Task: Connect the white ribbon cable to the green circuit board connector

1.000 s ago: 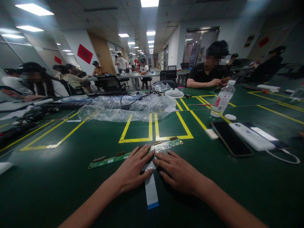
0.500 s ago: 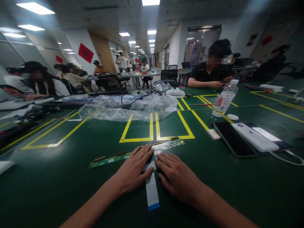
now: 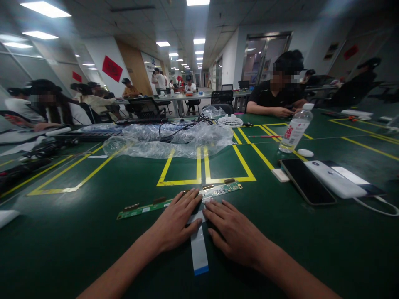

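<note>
Head view, plastic (image 3: 187, 141) beyond board (image 3: 223, 189), bottle (image 3: 295, 132)

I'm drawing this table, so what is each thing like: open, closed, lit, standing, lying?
Left hand: open, palm down
Right hand: open, palm down
Green circuit board: lying flat, partly covered
White ribbon cable: near end loose, far end hidden
Bottle: standing, capped
Black phone: face up, screen dark
Clear plastic: crumpled
</note>
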Motion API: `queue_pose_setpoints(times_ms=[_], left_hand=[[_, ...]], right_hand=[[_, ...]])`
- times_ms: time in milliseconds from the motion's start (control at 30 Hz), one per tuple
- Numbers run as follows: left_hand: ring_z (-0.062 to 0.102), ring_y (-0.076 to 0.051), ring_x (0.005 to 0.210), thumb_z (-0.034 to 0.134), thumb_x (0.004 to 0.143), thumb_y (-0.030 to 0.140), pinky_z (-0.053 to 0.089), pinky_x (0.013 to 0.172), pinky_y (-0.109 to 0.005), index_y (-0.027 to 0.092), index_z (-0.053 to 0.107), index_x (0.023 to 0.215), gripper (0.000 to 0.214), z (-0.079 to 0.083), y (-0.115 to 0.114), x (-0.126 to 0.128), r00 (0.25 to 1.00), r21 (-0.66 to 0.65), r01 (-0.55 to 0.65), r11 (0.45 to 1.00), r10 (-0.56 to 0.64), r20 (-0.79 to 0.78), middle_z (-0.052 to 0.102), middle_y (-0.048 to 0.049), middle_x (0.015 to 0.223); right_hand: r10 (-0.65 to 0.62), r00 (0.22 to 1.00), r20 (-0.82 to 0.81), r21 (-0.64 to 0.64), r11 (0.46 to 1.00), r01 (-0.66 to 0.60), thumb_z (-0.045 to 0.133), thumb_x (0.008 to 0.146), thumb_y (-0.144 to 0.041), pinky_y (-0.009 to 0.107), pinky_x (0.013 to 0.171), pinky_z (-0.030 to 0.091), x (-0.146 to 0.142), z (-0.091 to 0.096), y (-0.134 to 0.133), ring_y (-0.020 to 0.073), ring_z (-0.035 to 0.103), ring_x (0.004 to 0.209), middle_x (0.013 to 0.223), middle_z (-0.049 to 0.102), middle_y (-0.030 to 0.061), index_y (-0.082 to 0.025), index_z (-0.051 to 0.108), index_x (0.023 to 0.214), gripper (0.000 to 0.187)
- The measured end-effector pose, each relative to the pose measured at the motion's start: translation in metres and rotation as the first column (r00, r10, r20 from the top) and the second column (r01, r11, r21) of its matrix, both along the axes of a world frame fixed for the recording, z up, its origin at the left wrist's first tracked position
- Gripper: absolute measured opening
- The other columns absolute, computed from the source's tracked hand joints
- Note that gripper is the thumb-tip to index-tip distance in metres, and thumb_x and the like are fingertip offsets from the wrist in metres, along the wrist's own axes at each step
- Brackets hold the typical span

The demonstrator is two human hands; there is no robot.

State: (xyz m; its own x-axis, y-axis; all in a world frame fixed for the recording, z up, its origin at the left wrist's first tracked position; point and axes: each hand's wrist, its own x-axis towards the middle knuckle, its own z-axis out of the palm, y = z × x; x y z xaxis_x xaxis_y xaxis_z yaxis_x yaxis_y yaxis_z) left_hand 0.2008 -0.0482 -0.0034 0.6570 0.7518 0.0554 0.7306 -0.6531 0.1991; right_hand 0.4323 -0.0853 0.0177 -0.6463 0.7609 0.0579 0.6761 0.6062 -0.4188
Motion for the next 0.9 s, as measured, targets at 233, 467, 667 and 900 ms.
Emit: queue_pose_setpoints(times_ms=[233, 467, 667, 900], left_hand=[[0.016, -0.023, 0.151, 0.038, 0.101, 0.050, 0.014, 0.123, -0.046, 0.023, 0.022, 0.157, 0.063, 0.002, 0.000, 0.002, 1.000, -0.014, -0.007, 1.000, 0.006, -0.029, 0.018, -0.0062, 0.164], [0.018, -0.024, 0.150, 0.041, 0.100, 0.050, 0.015, 0.123, -0.048, 0.024, 0.021, 0.157, 0.066, 0.005, -0.001, 0.002, 1.000, -0.022, -0.004, 1.000, 0.004, -0.016, 0.019, -0.0063, 0.164], [0.014, -0.023, 0.151, 0.038, 0.100, 0.055, 0.013, 0.123, -0.047, 0.024, 0.018, 0.158, 0.068, 0.004, 0.000, 0.001, 0.999, -0.020, 0.012, 1.000, -0.013, -0.042, 0.016, -0.0062, 0.164], [0.014, -0.023, 0.151, 0.036, 0.100, 0.058, 0.011, 0.123, -0.046, 0.022, 0.018, 0.158, 0.070, 0.004, 0.000, 0.001, 0.998, -0.023, 0.014, 1.000, -0.016, -0.054, 0.016, -0.0067, 0.164]], right_hand=[[0.012, 1.000, 0.012, 0.017, 1.000, -0.012, 0.041, 0.100, -0.035, 0.048, 0.120, 0.019, 0.001, 0.000, 0.002, 0.0247, 0.030, 0.145, 0.155, 0.038, 0.0116, -0.016, 0.043, 0.148, 0.052], [0.022, 1.000, -0.001, 0.016, 1.000, -0.022, 0.040, 0.100, -0.035, 0.048, 0.120, 0.018, 0.004, -0.003, 0.005, 0.0245, 0.030, 0.145, 0.156, 0.037, 0.0114, -0.016, 0.041, 0.150, 0.052], [0.045, 0.999, 0.000, 0.017, 0.999, -0.045, 0.041, 0.100, -0.033, 0.047, 0.121, 0.018, 0.006, -0.002, 0.011, 0.0237, 0.031, 0.144, 0.156, 0.038, 0.0097, -0.018, 0.041, 0.150, 0.052], [0.073, 0.997, 0.023, 0.024, 0.997, -0.073, 0.041, 0.100, -0.031, 0.045, 0.121, 0.017, 0.009, 0.000, 0.015, 0.0214, 0.032, 0.144, 0.155, 0.040, 0.0091, -0.018, 0.043, 0.148, 0.050]])
